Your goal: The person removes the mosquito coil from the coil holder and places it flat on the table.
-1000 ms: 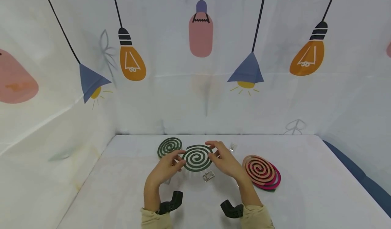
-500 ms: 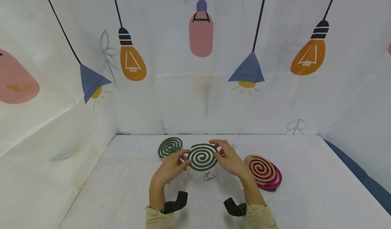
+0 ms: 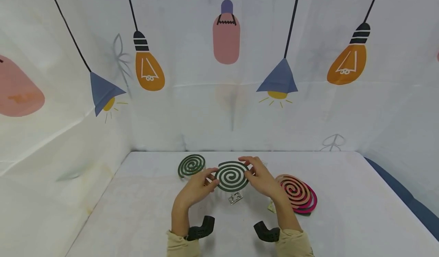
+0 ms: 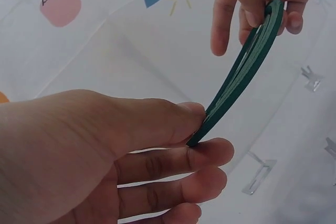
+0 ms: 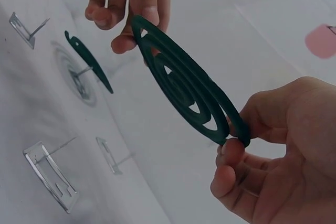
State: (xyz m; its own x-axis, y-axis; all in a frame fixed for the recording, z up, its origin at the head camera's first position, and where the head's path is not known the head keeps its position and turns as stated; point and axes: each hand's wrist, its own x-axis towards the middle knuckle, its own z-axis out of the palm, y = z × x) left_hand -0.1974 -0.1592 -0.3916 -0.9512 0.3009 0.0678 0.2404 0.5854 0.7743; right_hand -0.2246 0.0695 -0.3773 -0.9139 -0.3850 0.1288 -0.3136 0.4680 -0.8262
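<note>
A green mosquito coil (image 3: 231, 176) is held up in the air by its opposite edges, tilted so its face shows in the head view. My left hand (image 3: 197, 186) pinches its left edge between thumb and index finger, the other fingers loosely bent (image 4: 205, 184). At the opposite edge my right hand (image 3: 263, 179) pinches with thumb and fingers, as the right wrist view also shows. Just beyond the coil's lower edge, a metal coil stand (image 3: 235, 198) with a thin upright prong lies on the table. A second green coil (image 3: 191, 165) sits raised on another stand (image 5: 81, 85).
To the right lies a pile of coils, a peach-coloured coil (image 3: 293, 190) above a magenta coil (image 3: 313, 201), with dark green beneath. Several more metal stands (image 5: 50, 177) lie on the white table (image 3: 130, 211). A lamp-patterned cloth (image 3: 192, 116) hangs behind.
Both hands have moved to the right with the green coil between them. The coil is now nearer above the middle metal stand. The second coil and the pile have not moved.
</note>
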